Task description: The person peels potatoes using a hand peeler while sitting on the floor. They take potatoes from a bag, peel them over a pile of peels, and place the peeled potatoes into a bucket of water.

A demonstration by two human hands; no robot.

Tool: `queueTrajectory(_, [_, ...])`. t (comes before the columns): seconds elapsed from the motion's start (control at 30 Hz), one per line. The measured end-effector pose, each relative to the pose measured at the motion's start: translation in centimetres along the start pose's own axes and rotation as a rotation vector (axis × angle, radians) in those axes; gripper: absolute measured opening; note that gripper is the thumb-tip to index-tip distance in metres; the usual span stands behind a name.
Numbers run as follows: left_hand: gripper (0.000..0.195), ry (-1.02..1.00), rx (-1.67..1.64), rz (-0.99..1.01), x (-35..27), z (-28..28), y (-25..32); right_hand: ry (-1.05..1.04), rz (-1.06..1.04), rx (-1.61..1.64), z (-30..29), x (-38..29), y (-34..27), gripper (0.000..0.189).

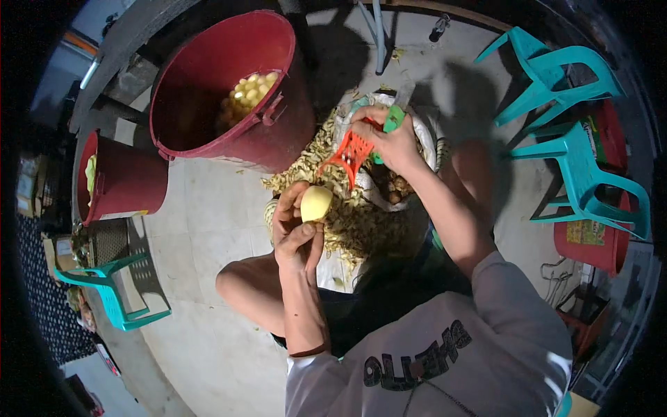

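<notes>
My left hand (pixel 294 229) holds a peeled potato (pixel 316 203), pale yellow and smooth, between fingers and thumb. In my right hand (pixel 388 138) is a red plastic Y-shaped peeler (pixel 355 151), its forked end towards the potato but apart from it. The same hand also grips a green handle (pixel 394 119); what looks like a knife blade (pixel 404 95) extends beyond it. Below that hand stands an open white sack (pixel 430 138) with brown unpeeled potatoes (pixel 396 197) inside. A heap of potato peelings (pixel 359 224) covers the floor between my legs.
A large red tub (pixel 234 140) holding peeled potatoes (pixel 250 94) stands at front left. Beyond it, farther left, is a smaller red bucket (pixel 130 180). Teal plastic chairs (pixel 560 151) stand at right, another chair (pixel 112 292) at left. A bottle (pixel 439 28) is at the far side.
</notes>
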State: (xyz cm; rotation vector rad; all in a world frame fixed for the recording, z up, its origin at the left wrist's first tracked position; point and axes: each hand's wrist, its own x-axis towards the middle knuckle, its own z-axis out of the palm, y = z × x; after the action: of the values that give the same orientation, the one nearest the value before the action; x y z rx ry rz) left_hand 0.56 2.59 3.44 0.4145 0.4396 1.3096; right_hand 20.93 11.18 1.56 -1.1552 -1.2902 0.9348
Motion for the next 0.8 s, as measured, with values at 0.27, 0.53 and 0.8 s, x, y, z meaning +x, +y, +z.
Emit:
queueTrajectory(0.27, [0.055, 0.001, 0.021, -0.014, 0.1, -0.5, -0.3, -0.003, 0.073, 0.099, -0.2, 0.0, 0.4, 0.024])
queueTrajectory(0.53, [0.055, 0.018, 0.047, -0.01, 0.3, -0.3, -0.7, 0.039, -0.008, -0.022, 0.3, -0.4, -0.4, 0.02])
queueTrajectory(0.8, [0.058, 0.059, -0.008, -0.008, 0.3, -0.3, -1.1, 0.07, 0.025, 0.116, 0.2, 0.0, 0.8, 0.026])
